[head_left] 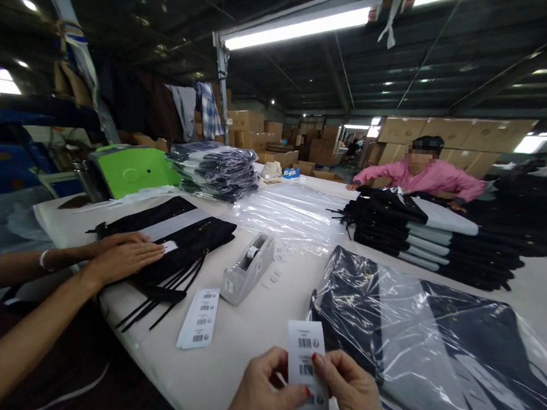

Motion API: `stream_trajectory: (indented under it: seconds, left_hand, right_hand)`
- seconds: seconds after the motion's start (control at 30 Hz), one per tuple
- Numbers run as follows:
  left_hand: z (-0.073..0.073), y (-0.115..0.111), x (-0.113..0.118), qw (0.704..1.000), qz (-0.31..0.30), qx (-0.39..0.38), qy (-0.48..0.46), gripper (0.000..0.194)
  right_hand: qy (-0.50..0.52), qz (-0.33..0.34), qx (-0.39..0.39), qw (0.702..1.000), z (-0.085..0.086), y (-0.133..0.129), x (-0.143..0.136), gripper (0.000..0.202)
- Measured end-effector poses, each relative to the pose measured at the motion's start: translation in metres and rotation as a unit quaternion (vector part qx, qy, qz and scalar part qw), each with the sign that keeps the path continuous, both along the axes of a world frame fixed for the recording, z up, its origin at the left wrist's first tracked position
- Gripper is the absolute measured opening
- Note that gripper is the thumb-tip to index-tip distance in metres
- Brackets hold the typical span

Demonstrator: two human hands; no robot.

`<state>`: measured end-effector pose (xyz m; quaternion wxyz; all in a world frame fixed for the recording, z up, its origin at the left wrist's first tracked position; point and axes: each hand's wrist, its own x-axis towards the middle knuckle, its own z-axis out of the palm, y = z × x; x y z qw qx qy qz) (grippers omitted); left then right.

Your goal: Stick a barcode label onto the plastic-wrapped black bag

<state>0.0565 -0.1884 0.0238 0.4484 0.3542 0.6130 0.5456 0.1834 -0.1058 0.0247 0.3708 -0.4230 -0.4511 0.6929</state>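
My left hand (264, 391) and my right hand (353, 389) meet at the bottom edge and both pinch a white strip of barcode stickers (305, 356), held upright. Just right of my hands lies a folded black and grey garment in a clear plastic bag (431, 342). A second barcode sticker strip (199, 318) lies flat on the white table (249, 326) to the left. A grey tape dispenser (248, 268) stands behind it.
A co-worker's two hands (124, 255) press on a folded black garment (171, 236) at left. A person in pink (422, 176) leans over a stack of folded garments (432, 238). Bagged garments (220, 171), loose plastic bags (295, 215) and a green case (133, 170) sit farther back.
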Motion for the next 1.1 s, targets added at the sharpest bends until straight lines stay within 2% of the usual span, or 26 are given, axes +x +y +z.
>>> stream_trajectory:
  seconds: [0.07,0.13,0.3,0.53,0.63,0.77,0.97,1.03,1.1]
  left_hand:
    - [0.004,0.013,0.029,0.993,-0.04,0.013,-0.111,0.056]
    - [0.008,0.022,0.046,0.987,-0.052,0.014,-0.152,0.055]
    - [0.016,0.025,0.067,0.988,-0.114,0.018,-0.107,0.051]
    - [0.016,0.03,0.098,0.985,-0.161,0.021,-0.053,0.053]
    - [0.017,0.033,0.107,0.985,-0.15,0.003,-0.086,0.055]
    - [0.02,0.034,0.117,0.988,-0.103,0.004,-0.114,0.053]
    - [0.014,0.038,0.121,0.98,-0.044,-0.01,-0.193,0.049]
    - [0.013,0.039,0.118,0.97,-0.031,-0.023,-0.238,0.05]
    - [0.015,0.04,0.115,0.96,-0.027,-0.025,-0.277,0.05]
  right_hand:
    - [0.003,-0.011,0.008,1.0,0.006,-0.001,0.012,0.05]
    - [0.024,-0.024,0.017,0.999,0.014,-0.003,0.027,0.046]
    - [0.089,-0.057,0.045,0.993,0.03,-0.009,0.066,0.039]
    - [0.033,-0.118,0.076,0.99,0.025,-0.014,0.105,0.037]
    - [0.026,-0.108,0.087,0.99,0.025,-0.015,0.114,0.036]
    - [0.041,-0.083,0.077,0.993,0.022,-0.016,0.119,0.036]
    - [0.028,-0.058,0.08,0.995,0.011,-0.012,0.116,0.035]
    - [0.007,-0.063,0.095,0.993,0.017,-0.013,0.12,0.039]
    - [-0.021,-0.065,0.133,0.989,0.034,-0.023,0.13,0.039]
